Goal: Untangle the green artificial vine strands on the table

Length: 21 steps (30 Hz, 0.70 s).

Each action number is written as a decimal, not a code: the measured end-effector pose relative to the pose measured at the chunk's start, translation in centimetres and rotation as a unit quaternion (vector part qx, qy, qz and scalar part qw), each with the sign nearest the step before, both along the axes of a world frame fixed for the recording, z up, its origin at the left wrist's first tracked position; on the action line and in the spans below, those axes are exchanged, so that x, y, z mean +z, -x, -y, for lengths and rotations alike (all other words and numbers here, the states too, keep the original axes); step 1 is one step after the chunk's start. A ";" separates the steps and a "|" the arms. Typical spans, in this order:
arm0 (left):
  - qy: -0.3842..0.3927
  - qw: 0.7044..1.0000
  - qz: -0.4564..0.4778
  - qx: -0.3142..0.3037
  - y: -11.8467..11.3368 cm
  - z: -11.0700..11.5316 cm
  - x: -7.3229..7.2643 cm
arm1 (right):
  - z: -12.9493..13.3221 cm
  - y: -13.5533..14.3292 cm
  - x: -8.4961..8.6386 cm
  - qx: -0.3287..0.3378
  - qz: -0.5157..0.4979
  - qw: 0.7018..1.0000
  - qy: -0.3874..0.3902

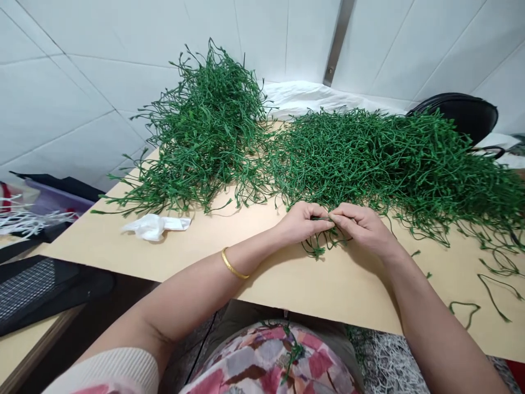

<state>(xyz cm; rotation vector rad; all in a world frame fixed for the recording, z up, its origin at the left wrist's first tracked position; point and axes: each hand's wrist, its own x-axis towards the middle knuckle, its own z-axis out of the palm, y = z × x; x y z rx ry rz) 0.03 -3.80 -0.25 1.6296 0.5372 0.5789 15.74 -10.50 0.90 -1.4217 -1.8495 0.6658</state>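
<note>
Both hands meet fingertip to fingertip over the pale tabletop, at the near edge of a large heap of green cords. My left hand pinches a green cord, its wrist wearing a gold bangle. Close against it on the right, my right hand is also closed on the cord at thumb and forefinger. A few knotted cords hang or lie just below the fingers. Another tall pile of green cords rises at the back left.
A crumpled white tissue lies on the left of the table. Loose cords are scattered at the right. Behind stand a white tiled wall, white plastic sheeting and a black round object. A black mesh item is at the lower left.
</note>
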 end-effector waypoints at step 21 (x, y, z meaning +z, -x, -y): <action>0.108 0.992 0.056 0.044 0.0 -0.1 0.1 | 0.3 0.0 0.3 -0.338 -0.055 0.921 -0.187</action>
